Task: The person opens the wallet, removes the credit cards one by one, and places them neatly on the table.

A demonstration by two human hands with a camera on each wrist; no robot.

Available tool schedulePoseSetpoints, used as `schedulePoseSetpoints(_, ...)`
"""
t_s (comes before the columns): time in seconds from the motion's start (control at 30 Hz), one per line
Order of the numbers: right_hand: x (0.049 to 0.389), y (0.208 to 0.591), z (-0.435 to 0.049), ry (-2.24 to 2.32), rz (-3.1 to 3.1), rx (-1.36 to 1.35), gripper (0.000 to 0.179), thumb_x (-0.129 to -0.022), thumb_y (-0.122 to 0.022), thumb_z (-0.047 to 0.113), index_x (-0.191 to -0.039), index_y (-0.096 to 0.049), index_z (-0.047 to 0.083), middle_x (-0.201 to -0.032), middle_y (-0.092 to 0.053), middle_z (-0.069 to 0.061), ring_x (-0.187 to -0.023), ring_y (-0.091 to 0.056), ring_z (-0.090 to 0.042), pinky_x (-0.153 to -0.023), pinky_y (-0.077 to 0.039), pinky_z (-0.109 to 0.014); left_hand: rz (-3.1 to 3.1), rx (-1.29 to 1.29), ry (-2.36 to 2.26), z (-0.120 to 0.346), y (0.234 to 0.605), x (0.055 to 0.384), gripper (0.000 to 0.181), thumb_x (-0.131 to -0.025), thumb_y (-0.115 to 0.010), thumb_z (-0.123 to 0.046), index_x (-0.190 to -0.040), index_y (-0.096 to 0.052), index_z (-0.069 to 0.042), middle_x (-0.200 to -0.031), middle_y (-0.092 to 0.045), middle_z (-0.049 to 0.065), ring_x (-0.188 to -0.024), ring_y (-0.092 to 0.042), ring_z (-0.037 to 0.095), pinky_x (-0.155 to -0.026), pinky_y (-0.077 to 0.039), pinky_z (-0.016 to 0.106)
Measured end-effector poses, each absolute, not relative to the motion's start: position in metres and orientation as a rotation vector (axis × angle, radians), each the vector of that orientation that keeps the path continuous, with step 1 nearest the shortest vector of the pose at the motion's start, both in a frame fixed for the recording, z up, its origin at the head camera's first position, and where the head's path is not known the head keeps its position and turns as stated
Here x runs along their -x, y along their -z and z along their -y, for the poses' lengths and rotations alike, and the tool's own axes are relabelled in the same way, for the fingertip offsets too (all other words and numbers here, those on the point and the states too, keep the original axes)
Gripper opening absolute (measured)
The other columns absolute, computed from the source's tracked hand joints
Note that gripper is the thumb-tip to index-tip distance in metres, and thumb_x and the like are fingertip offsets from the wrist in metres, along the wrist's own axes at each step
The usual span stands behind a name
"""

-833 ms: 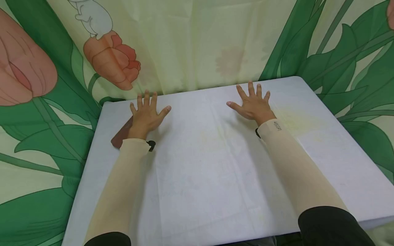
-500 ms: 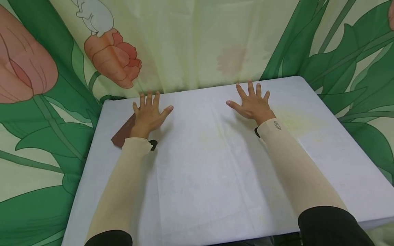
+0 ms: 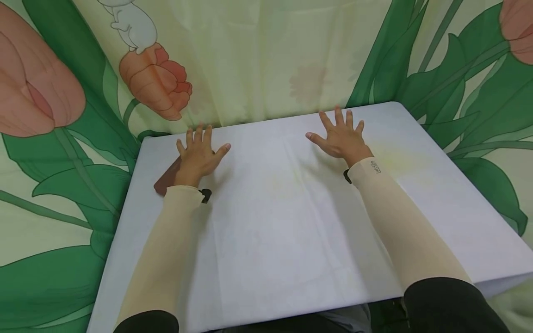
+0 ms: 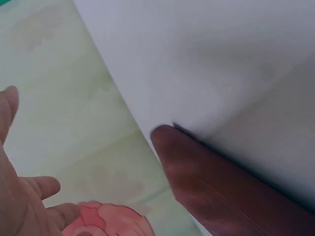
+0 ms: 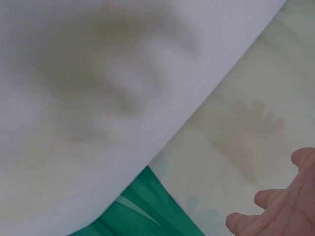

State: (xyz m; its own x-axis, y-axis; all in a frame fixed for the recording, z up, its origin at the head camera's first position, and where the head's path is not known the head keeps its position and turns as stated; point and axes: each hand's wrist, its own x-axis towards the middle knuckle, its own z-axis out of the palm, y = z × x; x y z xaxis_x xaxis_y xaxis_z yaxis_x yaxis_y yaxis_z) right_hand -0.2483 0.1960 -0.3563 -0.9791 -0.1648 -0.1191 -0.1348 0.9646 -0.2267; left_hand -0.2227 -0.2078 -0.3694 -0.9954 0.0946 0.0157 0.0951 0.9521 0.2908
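Splaying left hand (image 3: 196, 159), the nearer, grasping nothing, above brown elongated object (image 3: 167, 177): lying partly beneath, jutting out leftward, slanting from near left to far right, showing smooth sides, rounded end. Spreading right hand (image 3: 343, 141), equally empty, well apart. Including, outward: lightly creased white cloth (image 3: 270, 236), flower-printed curtain (image 3: 254, 60).

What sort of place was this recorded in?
Probably an indoor setup for tabletop work: a white-covered table, flower-printed fabric behind it, and a reddish-brown object near the left hand. The room itself isn't clear.
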Motion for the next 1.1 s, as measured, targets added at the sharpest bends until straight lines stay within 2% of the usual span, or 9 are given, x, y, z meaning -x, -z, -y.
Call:
schedulePoseSetpoints(0.3,0.242,0.359,-0.200,0.346,-2.969,0.223,0.096,-0.094,-0.020,0.087,-0.168,0.008,0.032,-0.170,0.025,-0.020,-0.154,0.021,-0.052,-0.113,0.008,-0.082,3.189,-0.040,0.508,0.242,0.382,0.213,0.100,-0.100,-0.049,-0.068,-0.167,-0.011,-0.003,-0.171,-0.002,0.029,-0.156,0.006,0.052,-0.114,0.007,0.079)
schedulePoseSetpoints(0.57,0.243,0.363,-0.206,0.352,-2.957,0.222,0.098,-0.094,-0.020,0.087,-0.168,0.007,0.030,-0.170,0.024,-0.020,-0.153,0.021,-0.054,-0.112,0.008,-0.082,3.261,-0.184,0.540,0.270,0.395,0.205,0.116,-0.093,-0.052,-0.077,-0.166,-0.003,-0.002,-0.169,0.002,0.033,-0.154,0.007,0.057,-0.111,0.006,0.083)
schedulePoseSetpoints(0.67,0.245,0.364,-0.206,0.354,-2.955,0.226,0.099,-0.093,-0.020,0.088,-0.168,0.006,0.030,-0.171,0.023,-0.021,-0.153,0.020,-0.054,-0.112,0.008,-0.082,3.297,-0.234,0.551,0.277,0.396,0.201,0.122,-0.090,-0.056,-0.078,-0.165,-0.001,0.001,-0.167,-0.001,0.036,-0.152,0.001,0.060,-0.110,0.002,0.085)
schedulePoseSetpoints(0.8,0.247,0.368,-0.203,0.343,-2.948,0.232,0.099,-0.093,-0.019,0.088,-0.168,0.006,0.030,-0.170,0.024,-0.020,-0.154,0.019,-0.054,-0.112,0.007,-0.082,3.361,-0.289,0.528,0.288,0.402,0.195,0.128,-0.088,-0.059,-0.079,-0.163,-0.002,0.007,-0.162,-0.014,0.042,-0.147,-0.012,0.063,-0.108,-0.005,0.085)
schedulePoseSetpoints(0.93,0.249,0.371,-0.201,0.345,-2.933,0.241,0.099,-0.093,-0.020,0.088,-0.168,0.006,0.030,-0.170,0.025,-0.020,-0.154,0.018,-0.055,-0.113,0.006,-0.082,3.376,-0.288,0.521,0.295,0.411,0.191,0.124,-0.089,-0.063,-0.073,-0.160,-0.007,0.011,-0.153,-0.026,0.045,-0.140,-0.026,0.063,-0.107,-0.013,0.084)
schedulePoseSetpoints(1.1,0.252,0.375,-0.197,0.364,-2.916,0.251,0.098,-0.094,-0.022,0.087,-0.169,0.006,0.029,-0.170,0.024,-0.021,-0.154,0.016,-0.055,-0.114,0.004,-0.081,3.296,-0.255,0.554,0.295,0.417,0.194,0.114,-0.089,-0.070,-0.061,-0.156,-0.017,0.014,-0.140,-0.036,0.042,-0.130,-0.036,0.058,-0.104,-0.026,0.079)
